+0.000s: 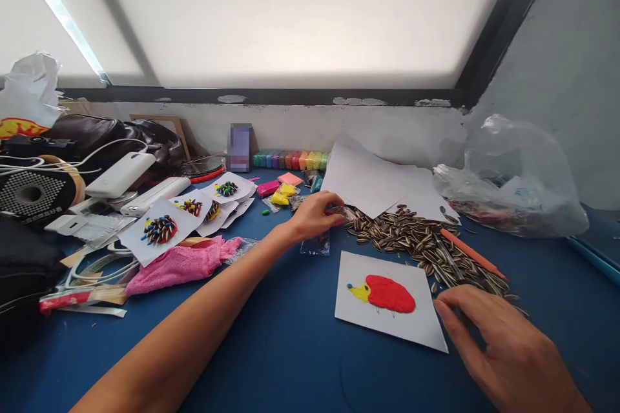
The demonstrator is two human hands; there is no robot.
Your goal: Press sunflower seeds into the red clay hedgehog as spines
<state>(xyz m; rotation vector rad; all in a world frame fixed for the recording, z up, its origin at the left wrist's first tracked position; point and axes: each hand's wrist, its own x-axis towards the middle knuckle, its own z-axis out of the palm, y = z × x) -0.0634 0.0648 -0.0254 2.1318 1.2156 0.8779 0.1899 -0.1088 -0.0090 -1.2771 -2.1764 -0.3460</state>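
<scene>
A white paper card [351,310] lies in front of me with a red clay hedgehog body [390,293] and a yellow clay head [359,292] with a blue nose. Thumb and forefinger of my right hand [504,335] come together at the card's right edge. Farther off, my left hand [317,214] has its fingers closed at the left end of a pile of striped sunflower seeds [387,232]. Something clear and shiny shows at its fingertips, too small to make out. Below this hand lies a small clear plastic bag [316,245].
An orange pen-like stick [469,253] rests on the seeds. White sheets [363,174] and a clear bag [518,187] are behind. Finished hedgehog cards [150,251], a pink cloth [179,268] and white chargers [121,174] crowd the left. Clay packs [285,193] and a phone [240,148] stand at the back.
</scene>
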